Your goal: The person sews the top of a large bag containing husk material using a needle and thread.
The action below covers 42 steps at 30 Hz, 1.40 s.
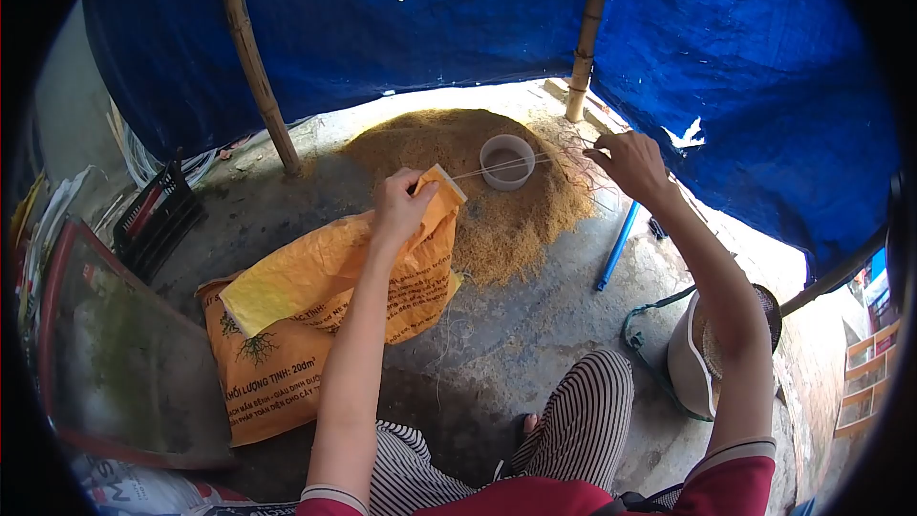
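My left hand (399, 208) pinches the top corner of an orange printed sack (420, 268) and holds it up off the floor. From that corner a thin pale string (478, 170) runs taut to the right. Its other end is at my right hand (630, 164), whose fingers are pressed together on it. Below the string, a white round tub (507, 162) sits in a heap of brown grainy material (420, 148). The lower part of the orange sack lies folded on the concrete to my left.
A blue tarp (430, 19) on bamboo poles (250, 57) closes off the back. A blue tube (619, 247) lies right of the heap. Near my right knee stands a white bucket (690, 363) with a green strap. A black crate (158, 215) and a framed panel (124, 354) stand at left.
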Each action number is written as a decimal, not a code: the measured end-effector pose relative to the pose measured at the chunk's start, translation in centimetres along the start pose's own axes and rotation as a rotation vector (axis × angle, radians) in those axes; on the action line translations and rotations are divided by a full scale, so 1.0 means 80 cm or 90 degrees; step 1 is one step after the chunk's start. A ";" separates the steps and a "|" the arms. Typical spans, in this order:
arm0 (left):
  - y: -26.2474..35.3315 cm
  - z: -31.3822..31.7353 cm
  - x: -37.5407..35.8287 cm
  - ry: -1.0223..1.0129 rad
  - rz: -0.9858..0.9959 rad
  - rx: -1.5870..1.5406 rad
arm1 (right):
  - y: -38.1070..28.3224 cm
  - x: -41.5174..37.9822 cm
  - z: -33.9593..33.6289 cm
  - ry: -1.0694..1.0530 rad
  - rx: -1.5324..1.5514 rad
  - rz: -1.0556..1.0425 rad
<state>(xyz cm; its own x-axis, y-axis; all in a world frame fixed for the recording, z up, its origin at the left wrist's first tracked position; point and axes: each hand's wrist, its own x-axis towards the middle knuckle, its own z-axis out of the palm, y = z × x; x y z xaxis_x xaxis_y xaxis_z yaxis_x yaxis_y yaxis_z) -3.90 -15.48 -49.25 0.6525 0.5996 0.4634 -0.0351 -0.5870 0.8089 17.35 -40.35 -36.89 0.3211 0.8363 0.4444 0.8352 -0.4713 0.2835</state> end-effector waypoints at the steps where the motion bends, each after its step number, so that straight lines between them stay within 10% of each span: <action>1: -0.002 0.002 0.000 0.000 0.000 -0.002 | -0.002 0.003 -0.004 0.000 -0.002 0.000; 4: -0.005 0.009 0.002 0.019 0.035 0.065 | -0.015 0.008 -0.035 -0.387 0.514 0.276; 11: -0.004 0.005 0.002 0.010 0.016 0.024 | 0.024 0.042 -0.005 -0.093 1.193 0.464; 16: -0.005 0.002 0.003 0.012 0.010 0.043 | 0.030 0.055 -0.015 -0.133 1.441 0.533; 24: -0.017 -0.005 0.006 0.060 0.028 0.056 | 0.124 0.006 -0.012 -0.399 1.287 0.361; 26: -0.010 -0.002 0.005 0.050 0.029 0.047 | 0.159 0.001 0.014 -0.496 1.469 0.101; 29: -0.017 0.003 0.007 0.050 0.033 0.050 | 0.116 0.000 -0.022 -0.105 1.604 0.424; 33: -0.010 0.004 0.006 0.063 0.012 0.069 | 0.046 0.017 -0.064 -0.149 1.591 0.181; 39: -0.025 -0.005 0.008 0.093 -0.001 0.068 | 0.068 0.017 -0.060 -0.267 1.257 0.152; 42: -0.047 -0.007 0.011 0.089 0.008 0.039 | 0.116 -0.006 -0.052 -0.182 0.717 0.344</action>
<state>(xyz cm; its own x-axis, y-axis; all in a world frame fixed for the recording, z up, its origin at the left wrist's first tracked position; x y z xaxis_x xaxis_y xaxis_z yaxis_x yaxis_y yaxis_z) -3.61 -12.44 -51.64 0.5399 0.6592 0.5235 0.0067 -0.6252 0.7804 23.10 -46.27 -30.95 0.7029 0.7102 0.0398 0.4395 -0.3896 -0.8094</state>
